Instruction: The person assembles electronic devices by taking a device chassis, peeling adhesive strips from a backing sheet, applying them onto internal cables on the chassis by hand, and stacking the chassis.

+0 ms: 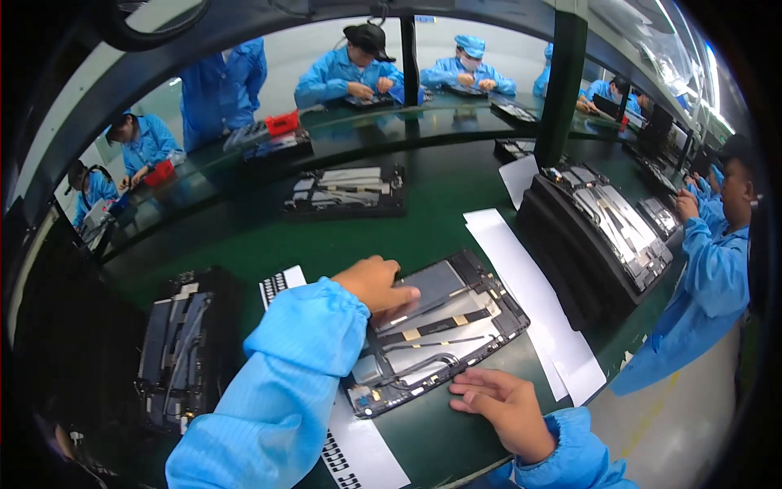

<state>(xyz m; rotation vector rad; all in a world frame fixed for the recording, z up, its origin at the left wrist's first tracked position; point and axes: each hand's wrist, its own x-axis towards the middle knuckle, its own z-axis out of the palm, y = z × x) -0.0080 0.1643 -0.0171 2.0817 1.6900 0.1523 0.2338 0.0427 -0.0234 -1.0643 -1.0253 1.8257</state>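
Note:
An opened tablet (pixel 440 328) lies at a slant on the green bench in front of me, its dark battery, silver plate and black ribbon cables exposed. My left hand (pixel 376 284) reaches over its upper left side, thumb above the battery and fingers bent at the edge; it appears to grip that edge, though the fingertips are partly hidden. Beside the lower right edge is my right hand (pixel 507 407), palm turned inward, with its fingers loosely extended and apart. Nothing shows in it, and its fingertips are close to the tablet's rim.
White paper sheets (pixel 521 293) lie right of the tablet; a strip with black marks (pixel 354 448) lies partly beneath. Other opened tablets rest at left (pixel 175 350), at the back (pixel 346 189) and on a black foam stack (pixel 562 261). A dark post (pixel 562 90) rises behind. Co-workers in blue sit around.

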